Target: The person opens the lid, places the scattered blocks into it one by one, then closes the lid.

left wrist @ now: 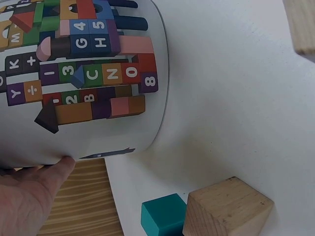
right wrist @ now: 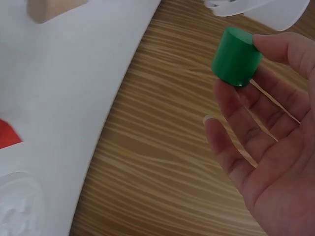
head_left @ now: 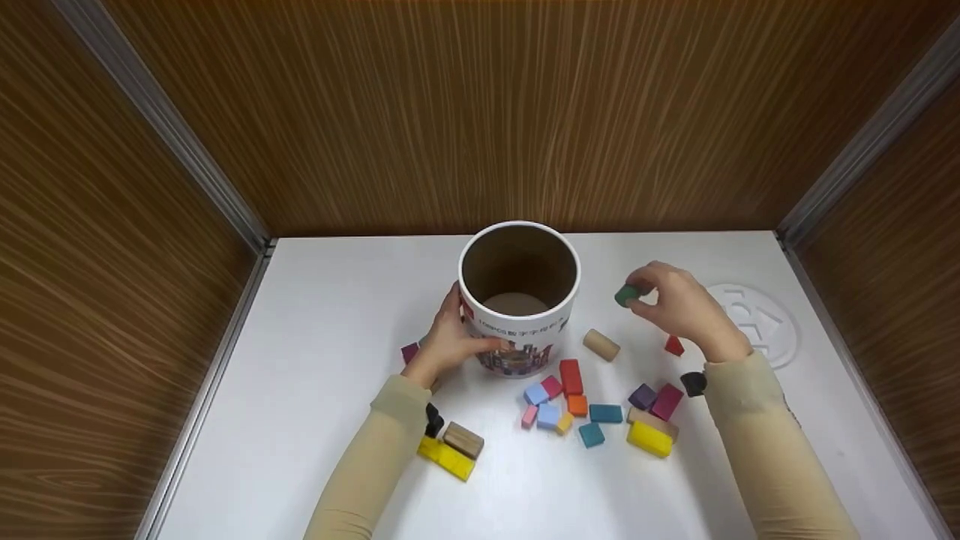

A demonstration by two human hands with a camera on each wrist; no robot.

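A white cylindrical tub [head_left: 519,300] printed with coloured blocks stands open in the middle of the white table [head_left: 337,315]; its printed wall [left wrist: 83,78] fills the left wrist view. My left hand [head_left: 450,339] holds the tub's left side, fingers [left wrist: 34,191] wrapped around the wall. My right hand [head_left: 679,304] hovers to the right of the tub and pinches a small green cylinder block [head_left: 627,295] between thumb and fingertips. The same green block [right wrist: 236,56] shows at my fingertips in the right wrist view.
Several coloured blocks [head_left: 592,409] lie scattered in front of the tub, with a wooden cylinder [head_left: 601,345], a red piece [head_left: 673,346] and a yellow block [head_left: 447,457]. A white lid [head_left: 757,322] lies at the right. Wood-grain walls enclose the table.
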